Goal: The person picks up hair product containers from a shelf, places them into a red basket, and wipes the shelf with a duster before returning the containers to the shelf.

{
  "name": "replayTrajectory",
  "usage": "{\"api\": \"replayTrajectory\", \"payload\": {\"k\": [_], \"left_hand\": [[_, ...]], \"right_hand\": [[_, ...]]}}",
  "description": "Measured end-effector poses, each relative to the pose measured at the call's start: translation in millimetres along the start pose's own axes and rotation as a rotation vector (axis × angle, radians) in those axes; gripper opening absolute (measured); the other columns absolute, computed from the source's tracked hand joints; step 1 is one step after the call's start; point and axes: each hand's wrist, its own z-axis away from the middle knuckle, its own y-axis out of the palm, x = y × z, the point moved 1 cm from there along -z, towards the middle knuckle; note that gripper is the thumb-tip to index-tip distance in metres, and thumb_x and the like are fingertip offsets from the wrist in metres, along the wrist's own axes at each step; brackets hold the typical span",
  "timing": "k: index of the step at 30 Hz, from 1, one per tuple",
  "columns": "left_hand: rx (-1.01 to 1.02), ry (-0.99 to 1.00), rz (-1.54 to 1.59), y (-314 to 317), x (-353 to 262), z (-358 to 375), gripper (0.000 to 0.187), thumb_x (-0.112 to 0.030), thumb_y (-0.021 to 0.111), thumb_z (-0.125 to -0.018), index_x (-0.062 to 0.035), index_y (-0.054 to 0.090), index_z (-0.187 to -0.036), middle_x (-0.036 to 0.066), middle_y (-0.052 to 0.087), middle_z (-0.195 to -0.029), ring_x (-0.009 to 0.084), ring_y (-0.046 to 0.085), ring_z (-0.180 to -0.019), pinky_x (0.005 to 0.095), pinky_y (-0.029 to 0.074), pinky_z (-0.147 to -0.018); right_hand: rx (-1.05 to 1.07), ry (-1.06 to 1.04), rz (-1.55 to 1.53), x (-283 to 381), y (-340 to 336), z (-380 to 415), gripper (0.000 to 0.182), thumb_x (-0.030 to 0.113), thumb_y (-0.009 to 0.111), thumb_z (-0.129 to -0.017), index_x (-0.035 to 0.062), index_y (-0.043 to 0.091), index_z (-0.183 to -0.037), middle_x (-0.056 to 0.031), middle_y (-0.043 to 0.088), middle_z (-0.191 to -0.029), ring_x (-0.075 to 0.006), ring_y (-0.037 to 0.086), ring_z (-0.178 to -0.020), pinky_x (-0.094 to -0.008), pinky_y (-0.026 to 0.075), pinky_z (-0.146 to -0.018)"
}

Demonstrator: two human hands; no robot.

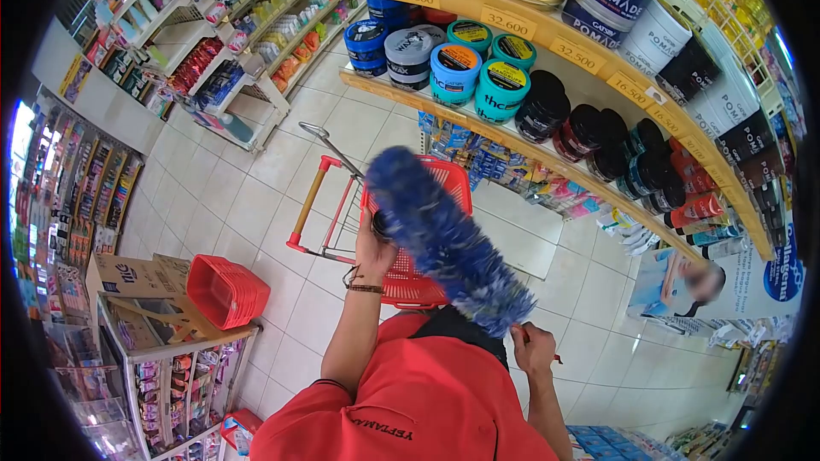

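Note:
A fluffy blue duster (pixel 448 239) slants across the middle of the view, its upper end smeared by motion. My right hand (pixel 534 347) is closed around its lower end, near my waist. My left hand (pixel 373 252) grips a small dark round jar (pixel 380 224), which the duster's fibres partly cover. Beneath both lies a red plastic basket (pixel 414 282) on a cart frame with a red and yellow handle (pixel 312 205). Ahead, on the lower shelf, stand hair wax and pomade jars, among them a turquoise one (pixel 501 94) and a black one (pixel 543 107).
The upper shelf (pixel 530 30) carries price tags, pomade tins and tubes, curving down to the right. To the left, stacked red baskets (pixel 226 290) sit beside a cardboard box (pixel 145 290) on a display rack. White tiled floor (pixel 290 324) runs between the shelves.

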Motion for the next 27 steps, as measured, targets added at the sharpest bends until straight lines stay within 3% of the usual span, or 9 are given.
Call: {"api": "replayTrajectory", "payload": {"k": [3,5,9,12,15,17,18,22,27], "left_hand": [[0.146,0.066,0.032,11,7,11,0.054,-0.044,0.035,-0.114,-0.0023,0.057,-0.139,0.017,0.062,-0.142,0.0335,0.060,-0.131,0.0525,0.048,-0.113],[-0.006,0.123,-0.137,23,7,12,0.053,-0.043,0.036,-0.114,-0.0026,0.057,-0.141,0.016,0.063,-0.141,0.0334,0.062,-0.128,0.0520,0.050,-0.111],[0.067,0.068,-0.103,29,5,21,0.046,-0.037,0.041,-0.114,-0.0026,0.056,-0.140,0.014,0.066,-0.134,0.0283,0.065,-0.120,0.0467,0.054,-0.107],[-0.057,0.103,-0.171,22,4,12,0.045,-0.035,0.042,-0.113,-0.0020,0.055,-0.141,0.014,0.063,-0.138,0.0285,0.064,-0.123,0.0461,0.054,-0.105],[0.001,0.100,-0.250,27,7,18,0.048,-0.036,0.040,-0.113,-0.0021,0.053,-0.144,0.014,0.064,-0.138,0.0315,0.062,-0.127,0.0511,0.051,-0.110],[-0.078,0.082,-0.245,39,8,22,0.051,-0.038,0.038,-0.114,-0.0006,0.050,-0.146,0.014,0.062,-0.141,0.0320,0.060,-0.130,0.0524,0.050,-0.111],[0.018,0.057,-0.213,41,8,23,0.052,-0.039,0.037,-0.114,-0.0010,0.050,-0.147,0.014,0.062,-0.142,0.0318,0.060,-0.130,0.0520,0.050,-0.110],[0.031,0.074,-0.225,27,4,13,0.057,-0.044,0.035,-0.114,-0.0001,0.050,-0.146,0.015,0.062,-0.141,0.0305,0.061,-0.129,0.0507,0.052,-0.108],[0.023,0.032,-0.090,16,2,11,0.055,-0.042,0.032,-0.115,0.0020,0.055,-0.138,0.017,0.068,-0.129,0.0311,0.067,-0.118,0.0471,0.057,-0.104]], "right_hand": [[0.015,-0.141,-0.005,4,1,5,0.041,0.044,0.074,-0.093,0.0093,0.068,-0.073,-0.0122,0.066,-0.063,-0.0357,0.067,-0.059,-0.0463,0.050,-0.056],[-0.085,-0.110,0.030,-10,12,3,0.039,0.042,0.075,-0.092,0.0094,0.068,-0.072,-0.0117,0.065,-0.061,-0.0354,0.065,-0.056,-0.0451,0.049,-0.054],[-0.094,0.056,0.132,0,-1,4,0.037,0.041,0.076,-0.090,0.0095,0.068,-0.072,-0.0115,0.065,-0.062,-0.0355,0.064,-0.056,-0.0445,0.049,-0.054],[-0.057,-0.083,-0.013,-4,0,11,0.038,0.042,0.075,-0.091,0.0095,0.069,-0.072,-0.0113,0.066,-0.061,-0.0358,0.066,-0.057,-0.0468,0.050,-0.055],[-0.070,-0.152,-0.055,-4,8,9,0.037,0.041,0.075,-0.091,0.0095,0.068,-0.072,-0.0111,0.064,-0.060,-0.0350,0.065,-0.056,-0.0466,0.049,-0.055],[-0.086,-0.053,0.035,-1,7,8,0.035,0.040,0.076,-0.089,0.0096,0.069,-0.073,-0.0110,0.065,-0.061,-0.0345,0.065,-0.056,-0.0459,0.049,-0.055],[-0.094,0.042,0.120,0,7,6,0.033,0.038,0.077,-0.088,0.0098,0.069,-0.074,-0.0109,0.065,-0.062,-0.0340,0.065,-0.057,-0.0452,0.050,-0.056],[-0.074,0.048,0.081,-7,9,12,0.032,0.038,0.077,-0.088,0.0098,0.070,-0.074,-0.0111,0.066,-0.064,-0.0337,0.067,-0.059,-0.0445,0.051,-0.056],[-0.060,-0.163,-0.063,-9,20,11,0.038,0.044,0.076,-0.091,0.0098,0.071,-0.074,-0.0127,0.066,-0.063,-0.0362,0.067,-0.059,-0.0461,0.051,-0.056]]}}
